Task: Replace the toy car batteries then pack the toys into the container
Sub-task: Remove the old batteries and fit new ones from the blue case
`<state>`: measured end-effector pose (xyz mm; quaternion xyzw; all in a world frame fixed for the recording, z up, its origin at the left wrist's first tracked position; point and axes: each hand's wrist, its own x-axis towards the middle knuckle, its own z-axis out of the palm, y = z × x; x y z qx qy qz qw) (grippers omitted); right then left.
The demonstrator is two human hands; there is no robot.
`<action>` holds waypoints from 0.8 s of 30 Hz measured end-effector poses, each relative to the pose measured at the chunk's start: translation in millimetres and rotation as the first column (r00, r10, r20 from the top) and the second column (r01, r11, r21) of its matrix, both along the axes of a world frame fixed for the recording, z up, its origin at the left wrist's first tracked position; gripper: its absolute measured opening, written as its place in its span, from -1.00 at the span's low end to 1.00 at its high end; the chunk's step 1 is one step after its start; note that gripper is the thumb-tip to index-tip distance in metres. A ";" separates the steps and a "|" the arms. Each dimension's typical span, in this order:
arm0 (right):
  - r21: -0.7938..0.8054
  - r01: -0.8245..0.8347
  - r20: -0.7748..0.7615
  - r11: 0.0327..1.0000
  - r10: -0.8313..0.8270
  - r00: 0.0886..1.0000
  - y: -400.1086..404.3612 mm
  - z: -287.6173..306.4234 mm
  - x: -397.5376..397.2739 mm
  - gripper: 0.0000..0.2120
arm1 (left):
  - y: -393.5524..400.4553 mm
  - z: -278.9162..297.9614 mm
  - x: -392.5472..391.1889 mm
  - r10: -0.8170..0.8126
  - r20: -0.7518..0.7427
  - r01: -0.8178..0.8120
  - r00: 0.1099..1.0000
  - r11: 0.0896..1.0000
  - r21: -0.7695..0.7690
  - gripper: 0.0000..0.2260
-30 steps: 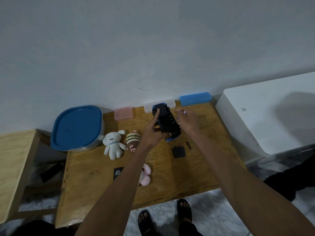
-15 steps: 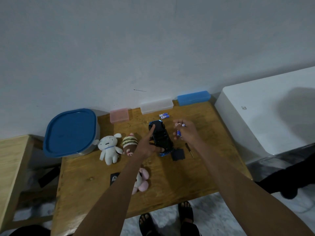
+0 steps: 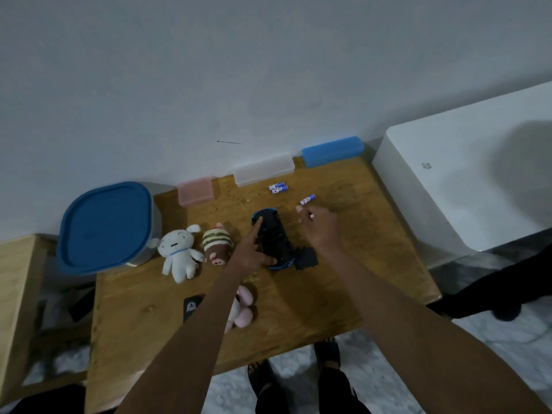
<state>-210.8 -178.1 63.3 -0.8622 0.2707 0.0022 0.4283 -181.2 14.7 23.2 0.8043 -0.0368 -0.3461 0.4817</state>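
Observation:
The toy car (image 3: 273,242) lies upside down on the wooden table (image 3: 313,297), its black underside up. My left hand (image 3: 252,252) grips it, index finger stretched along its left side and thumb on the near end. The black battery cover (image 3: 307,258) lies at the car's near right corner. My right hand (image 3: 319,227) hovers right of the car with curled fingers; a small white and red battery end shows among them. One blue battery (image 3: 307,200) lies just past its fingertips. Two more batteries (image 3: 277,188) lie farther back.
A blue-lidded container (image 3: 104,228) stands at the table's left end. Beside it lie a white plush (image 3: 179,255), a striped plush (image 3: 218,245) and a pink plush (image 3: 243,306) partly under my left arm. Pink (image 3: 195,194), clear (image 3: 264,173) and blue (image 3: 333,150) boxes line the wall.
The car has come down from mid-air onto the table with my left hand still on it. A battery that my right hand held now lies on the table beyond its fingertips.

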 end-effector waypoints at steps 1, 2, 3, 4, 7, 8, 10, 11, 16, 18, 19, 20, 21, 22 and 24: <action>0.021 0.006 0.006 1.000 -0.006 1.000 -2.2 -0.6 -0.9 -0.62 | -0.6 0.8 0.0 -0.032 0.010 0.032 0.999 0.998 0.046 0.07; 0.040 0.015 0.021 0.999 -0.016 1.000 -5.5 -1.0 -1.4 -0.63 | -2.2 1.2 0.9 -0.051 0.019 0.049 0.999 0.995 0.085 0.11; 0.059 0.020 0.040 0.998 -0.022 0.999 -9.7 -0.3 -1.6 -0.65 | -5.3 5.2 1.3 -0.065 0.032 0.060 0.997 0.987 0.150 0.14; 0.085 0.023 0.060 0.996 -0.028 0.998 -14.9 0.2 -0.6 -0.69 | -9.0 8.0 2.5 -0.073 0.062 0.057 0.995 0.971 0.231 0.14; 0.123 0.023 0.088 0.992 -0.034 0.996 -32.7 9.0 6.8 -0.80 | -27.3 24.6 3.1 -0.036 0.314 -0.110 0.949 0.894 0.435 -0.13; 0.088 0.016 0.090 0.996 -0.024 0.996 -40.0 10.9 10.6 -0.81 | -33.9 29.6 5.5 -0.009 0.421 -0.191 0.907 0.883 0.430 -0.24; 0.025 0.015 0.087 1.000 -0.017 0.996 -55.2 12.8 19.9 -0.83 | -50.9 37.4 15.5 0.035 0.550 -0.269 0.835 0.897 0.350 -0.42; 0.012 0.023 0.084 1.000 -0.024 0.996 -62.3 11.8 24.6 -0.84 | -61.8 41.1 22.1 0.048 0.571 -0.270 0.820 0.911 0.312 -0.48; -0.017 0.120 0.088 0.993 -0.118 0.989 -100.0 -1.0 49.5 -0.77 | -125.3 42.0 63.5 0.090 0.569 -0.226 0.817 0.959 0.173 -0.63; -0.032 0.155 0.088 0.987 -0.152 0.985 -113.8 -8.5 61.1 -0.71 | -149.5 34.7 78.6 0.068 0.551 -0.193 0.832 0.966 0.171 -0.62; -0.038 0.177 0.083 0.983 -0.174 0.981 -120.6 -13.8 67.8 -0.68 | -161.1 29.8 86.7 0.065 0.541 -0.185 0.839 0.968 0.170 -0.61; -0.045 0.205 0.079 0.978 -0.201 0.976 -127.7 -20.2 74.9 -0.65 | -172.7 24.5 95.4 0.069 0.533 -0.183 0.843 0.969 0.164 -0.61; -0.048 0.235 0.083 0.971 -0.231 0.969 -135.5 -26.5 81.3 -0.63 | -183.5 19.6 103.8 0.079 0.528 -0.190 0.845 0.969 0.160 -0.59; -0.042 0.261 0.090 0.964 -0.257 0.962 -144.0 -33.3 88.0 -0.61 | -193.7 13.9 112.1 0.086 0.535 -0.199 0.840 0.967 0.157 -0.58; -0.055 0.262 0.084 0.963 -0.257 0.963 -162.3 -45.5 101.6 -0.58 | -210.7 2.4 126.6 0.084 0.564 -0.212 0.822 0.963 0.166 -0.55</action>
